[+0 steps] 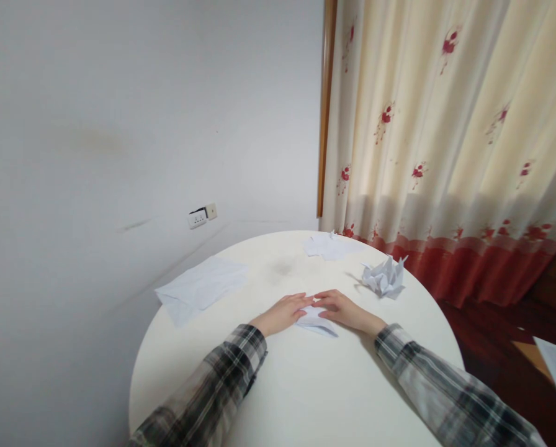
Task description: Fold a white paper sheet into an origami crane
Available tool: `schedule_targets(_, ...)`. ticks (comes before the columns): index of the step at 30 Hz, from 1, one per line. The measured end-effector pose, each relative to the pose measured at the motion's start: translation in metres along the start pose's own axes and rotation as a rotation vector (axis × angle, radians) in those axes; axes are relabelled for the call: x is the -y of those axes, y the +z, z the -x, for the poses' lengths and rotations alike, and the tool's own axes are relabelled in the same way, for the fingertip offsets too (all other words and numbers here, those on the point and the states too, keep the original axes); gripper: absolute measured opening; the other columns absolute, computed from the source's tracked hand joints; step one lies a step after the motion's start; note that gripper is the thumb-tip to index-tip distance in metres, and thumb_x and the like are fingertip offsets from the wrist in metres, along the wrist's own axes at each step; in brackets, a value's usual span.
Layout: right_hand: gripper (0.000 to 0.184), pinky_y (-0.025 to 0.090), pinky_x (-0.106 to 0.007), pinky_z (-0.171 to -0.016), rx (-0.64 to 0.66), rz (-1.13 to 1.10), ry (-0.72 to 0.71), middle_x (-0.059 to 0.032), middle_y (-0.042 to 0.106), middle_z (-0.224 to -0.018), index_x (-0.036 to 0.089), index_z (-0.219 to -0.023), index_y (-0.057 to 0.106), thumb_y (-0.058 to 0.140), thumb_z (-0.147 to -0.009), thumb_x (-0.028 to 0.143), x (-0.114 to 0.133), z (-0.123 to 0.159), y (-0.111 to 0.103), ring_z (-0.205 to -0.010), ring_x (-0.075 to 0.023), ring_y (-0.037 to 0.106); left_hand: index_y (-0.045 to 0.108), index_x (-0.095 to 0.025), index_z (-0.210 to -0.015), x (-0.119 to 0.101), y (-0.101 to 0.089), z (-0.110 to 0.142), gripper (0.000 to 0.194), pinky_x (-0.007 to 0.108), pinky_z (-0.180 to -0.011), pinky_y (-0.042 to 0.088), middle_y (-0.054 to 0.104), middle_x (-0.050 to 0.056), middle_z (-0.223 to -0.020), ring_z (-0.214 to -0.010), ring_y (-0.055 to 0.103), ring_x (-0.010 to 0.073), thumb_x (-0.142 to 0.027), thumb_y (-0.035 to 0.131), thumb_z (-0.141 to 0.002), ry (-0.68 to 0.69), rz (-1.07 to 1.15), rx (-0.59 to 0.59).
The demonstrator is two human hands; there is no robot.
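Observation:
A small folded sheet of white paper [316, 320] lies on the round white table [301, 385], under both of my hands. My left hand [285, 312] comes in from the left, its fingertips at the paper's far edge and its thumb on the paper's left side. Across from it, my right hand [345, 310] has curved fingers at the same far edge, with the thumb lower down on the paper. The fingertips of the two hands nearly meet. Part of the paper is hidden beneath the fingers.
Several folded paper pieces with pointed tips sit clustered [384, 277] at the right. A creased white sheet [203, 285] lies at the left edge, another paper [329, 246] at the far edge. Behind are a wall with a socket [197, 218] and a flowered curtain [427, 136].

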State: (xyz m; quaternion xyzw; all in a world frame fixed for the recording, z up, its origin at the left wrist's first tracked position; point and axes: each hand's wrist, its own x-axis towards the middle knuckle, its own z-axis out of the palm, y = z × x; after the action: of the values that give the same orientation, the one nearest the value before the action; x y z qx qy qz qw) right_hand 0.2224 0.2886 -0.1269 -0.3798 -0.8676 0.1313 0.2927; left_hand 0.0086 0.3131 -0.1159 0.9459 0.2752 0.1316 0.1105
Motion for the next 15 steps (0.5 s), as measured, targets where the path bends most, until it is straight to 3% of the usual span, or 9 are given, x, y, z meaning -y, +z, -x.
schedule_targets(15, 0.046, 0.032, -0.037, -0.095, 0.153, -0.039, 0.019, -0.0085, 0.046, -0.12, 0.023, -0.111, 0.053, 0.063, -0.068, 0.037, 0.014, 0.006, -0.017, -0.11, -0.0214, 0.042, 0.044, -0.025, -0.119, 0.006, 0.003, 0.0, 0.034, 0.033, -0.101, 0.025, 0.042, -0.001, -0.127, -0.12, 0.032, 0.0162, -0.023, 0.04, -0.086, 0.009, 0.04, -0.008)
